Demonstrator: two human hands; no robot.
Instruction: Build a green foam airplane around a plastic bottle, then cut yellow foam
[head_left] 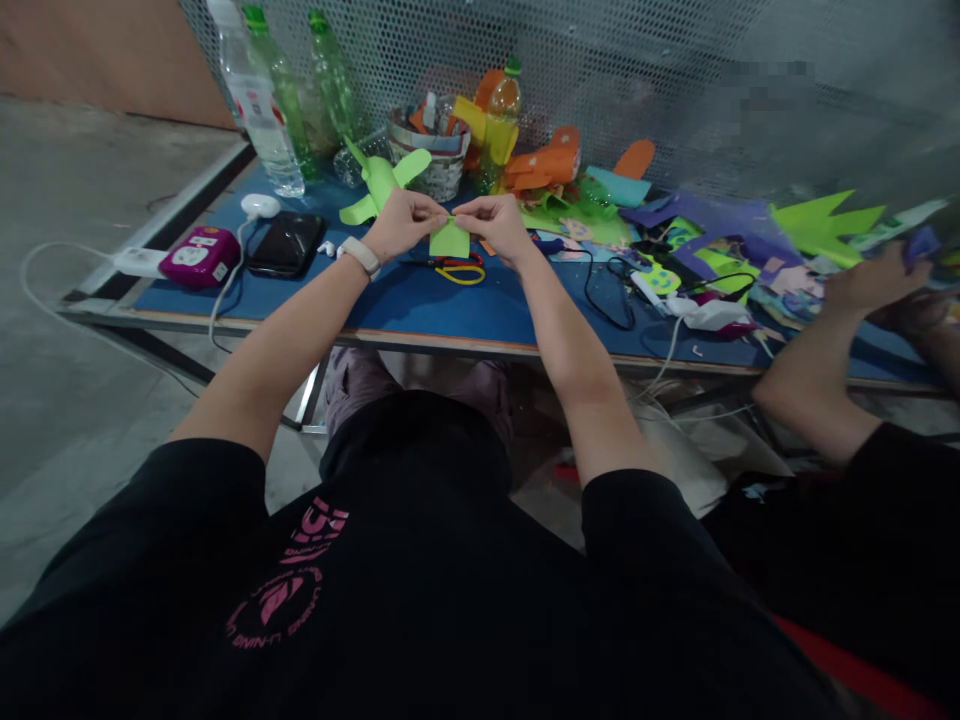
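A small piece of lime-green paper [450,241] hangs between my hands above the blue tabletop. My left hand [401,222] pinches its top left edge, and my right hand [496,224] pinches the top right. Just below the paper lie scissors [461,272] with yellow and red handles, partly hidden by it. Behind my left hand rests a lime-green paper model [380,180] with wing-like flaps. A white band circles my left wrist.
Plastic bottles [259,110], a woven basket [431,160] and orange paper shapes [544,165] stand along the mesh panel. On the left are a purple power adapter [199,258] and a black phone-like object [287,244]. Paper scraps and cables cover the right, where another person's hand [862,283] works.
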